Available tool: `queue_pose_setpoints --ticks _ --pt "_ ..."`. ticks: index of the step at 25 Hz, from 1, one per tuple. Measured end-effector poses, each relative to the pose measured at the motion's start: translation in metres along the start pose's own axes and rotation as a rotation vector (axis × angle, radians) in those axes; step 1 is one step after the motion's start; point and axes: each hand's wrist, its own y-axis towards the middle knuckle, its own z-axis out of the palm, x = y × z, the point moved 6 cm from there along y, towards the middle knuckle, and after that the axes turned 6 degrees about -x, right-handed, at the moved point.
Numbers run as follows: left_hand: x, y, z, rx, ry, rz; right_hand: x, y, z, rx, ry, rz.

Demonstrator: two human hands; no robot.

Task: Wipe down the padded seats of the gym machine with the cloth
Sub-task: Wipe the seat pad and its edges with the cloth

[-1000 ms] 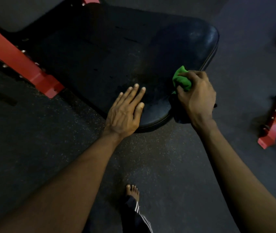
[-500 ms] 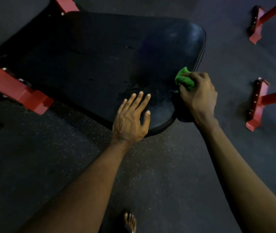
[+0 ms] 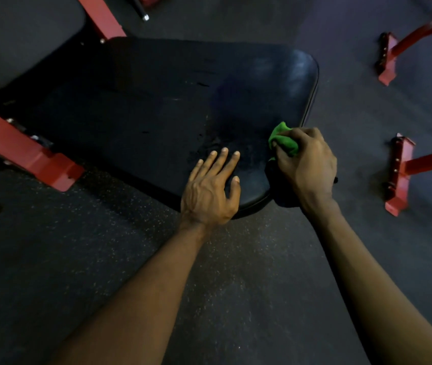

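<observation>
The black padded seat [image 3: 156, 109] fills the upper middle of the view, its rounded corner at 1 o'clock and its near edge running down toward the hands. The left hand [image 3: 209, 191] lies flat, palm down, on the seat's near corner, fingers [image 3: 221, 160] spread and pointing toward 1 o'clock, its grip wide and holding nothing. Just to its right the right hand [image 3: 305, 167] is curled in a tight grip around the bunched green cloth [image 3: 283, 139], which pokes out past the knuckles at 11 o'clock from the hand. The cloth sits at the seat's right-hand edge, where the dark piping curves down; whether it presses the top or the side of the pad cannot be told. A scuffed, dull patch shows on the seat just beyond the left fingertips. A red frame bar [image 3: 25, 151] ends at 9 o'clock, touching the floor beside the seat's left edge. Two red machine feet [image 3: 396, 175] stand well apart at 3 o'clock, with bare speckled floor [image 3: 236, 285] between them and the seat and open floor at 6 o'clock.
</observation>
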Motion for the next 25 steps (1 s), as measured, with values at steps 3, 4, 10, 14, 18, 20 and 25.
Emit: queue_pose_setpoints --ticks 3,4,10,14,18,20,25 --pt "0.000 0.000 0.000 -0.035 0.009 0.012 0.007 -0.030 -0.007 -0.022 0.039 -0.075" --pt "0.000 -0.001 0.001 -0.050 0.005 0.015 0.008 -0.037 -0.008 -0.036 0.041 -0.089" --pt "0.001 -0.004 0.002 -0.094 -0.019 0.069 0.007 -0.034 -0.003 -0.104 0.034 -0.049" --pt "0.003 -0.005 0.003 -0.106 -0.021 0.095 0.005 -0.043 -0.003 -0.141 0.056 -0.048" --pt "0.002 -0.004 0.002 -0.113 -0.030 0.122 0.007 -0.053 -0.003 -0.202 0.071 -0.040" --pt "0.003 -0.005 0.001 -0.123 -0.032 0.129 0.008 -0.050 -0.001 -0.201 0.074 -0.016" --pt "0.004 -0.006 0.002 -0.169 -0.067 0.136 0.005 -0.043 0.005 -0.262 0.072 -0.008"
